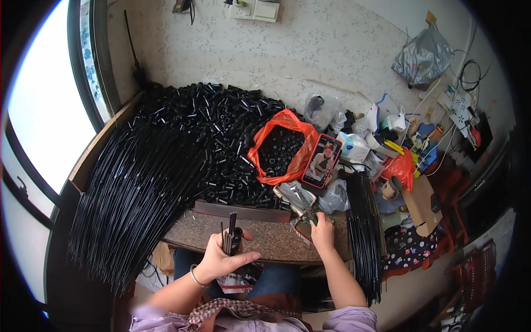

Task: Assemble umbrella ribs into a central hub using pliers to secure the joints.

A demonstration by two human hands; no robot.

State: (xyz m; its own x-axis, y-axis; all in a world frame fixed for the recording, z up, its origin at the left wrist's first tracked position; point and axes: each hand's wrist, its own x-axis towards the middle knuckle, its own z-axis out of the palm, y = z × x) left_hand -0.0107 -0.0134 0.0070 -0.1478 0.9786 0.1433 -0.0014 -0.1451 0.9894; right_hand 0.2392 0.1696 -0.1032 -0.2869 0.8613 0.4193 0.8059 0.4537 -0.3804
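Note:
My left hand (221, 254) is closed around several thin black rods (232, 221) and a short black tube (237, 237), held upright above the table's front edge. The thumb points to the right. At the right part of the table, my right hand (322, 228) is closed, with a bit of green showing at its fingertips; what it grips is mostly hidden. Just beyond that hand lies a cluttered spot with a whitish packet (296, 197). A large heap of black tubular pieces (221, 122) fills the back of the table, and a bundle of long black rods (133, 188) fans out at the left.
An orange plastic bag (254, 152) of small black parts sits open amid the heap. A phone in a red case (321, 160) leans beside it. More long black rods (362, 238) hang over the right edge. A dark strip (243, 211) borders the heap's front. A cardboard box (422, 207) stands at right.

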